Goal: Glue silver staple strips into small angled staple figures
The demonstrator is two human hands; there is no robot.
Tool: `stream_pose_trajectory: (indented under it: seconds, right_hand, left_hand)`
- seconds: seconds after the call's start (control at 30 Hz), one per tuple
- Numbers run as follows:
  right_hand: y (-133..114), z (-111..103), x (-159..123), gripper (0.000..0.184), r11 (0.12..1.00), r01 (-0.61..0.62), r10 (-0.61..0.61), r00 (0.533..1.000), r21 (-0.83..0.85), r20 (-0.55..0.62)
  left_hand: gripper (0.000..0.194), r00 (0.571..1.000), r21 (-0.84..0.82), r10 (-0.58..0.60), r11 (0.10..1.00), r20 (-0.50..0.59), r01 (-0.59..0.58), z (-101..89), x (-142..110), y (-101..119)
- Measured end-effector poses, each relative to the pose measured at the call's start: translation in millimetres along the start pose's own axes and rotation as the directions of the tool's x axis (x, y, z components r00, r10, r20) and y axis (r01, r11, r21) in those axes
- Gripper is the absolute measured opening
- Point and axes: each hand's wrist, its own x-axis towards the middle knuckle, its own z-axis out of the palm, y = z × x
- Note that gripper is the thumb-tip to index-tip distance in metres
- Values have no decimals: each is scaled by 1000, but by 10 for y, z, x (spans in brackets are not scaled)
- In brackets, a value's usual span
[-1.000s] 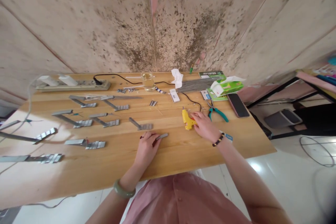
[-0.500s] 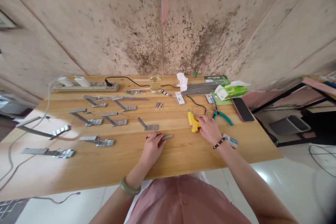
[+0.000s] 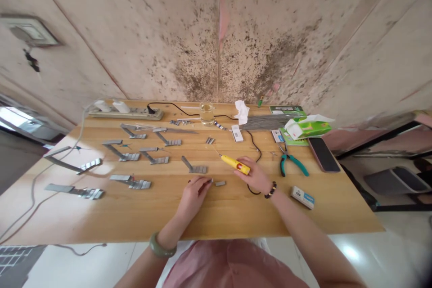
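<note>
My right hand [image 3: 256,176] is closed around a yellow glue gun [image 3: 236,164], its nozzle pointing left and a little away from me. My left hand [image 3: 193,195] rests on the table with thumb and fingers pinched on a small grey piece [image 3: 212,181], mostly hidden. Just right of those fingertips lies a short grey strip [image 3: 220,183], like a block of staples. Beyond my left hand stands an angled grey assembly [image 3: 197,169] of similar strips. Several more such assemblies [image 3: 130,182] spread over the left of the wooden table [image 3: 216,220].
At the back are a power strip [image 3: 135,114], a glass of yellowish liquid [image 3: 207,114], a crumpled tissue [image 3: 241,112] and long grey strips [image 3: 266,121]. On the right lie pliers [image 3: 292,164], a small box [image 3: 303,198], a green tissue pack [image 3: 308,128] and a phone [image 3: 324,155].
My right hand has lifted the glue gun from the table and swung its nozzle leftward. The grey strip that my left fingers touched now lies apart from them. The view has shifted.
</note>
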Motion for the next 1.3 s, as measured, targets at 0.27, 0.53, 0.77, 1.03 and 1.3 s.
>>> stream_pose_trajectory:
  seconds: [0.27,0.53,0.77,1.03,1.3]
  right_hand:
    - [65,173,-13,24,909,-284,230,952,305,201]
    - [-47,105,-89,25,902,-276,176,938,333,299]
    - [-53,112,-102,27,890,-275,143,926,365,350]
    - [-5,129,-127,25,873,-326,182,908,362,378]
    - [-8,114,-138,25,844,-365,185,886,393,426]
  left_hand:
    - [19,990,-70,-135,989,-41,132,-55,25,-5]
    - [20,979,-69,-195,979,-52,191,-46,22,-11]
    - [21,980,-78,-193,979,-37,190,-50,17,-2]
    - [21,978,-91,-204,976,-41,200,-61,16,-6]
    - [22,979,-71,-199,978,-50,195,-53,13,-15]
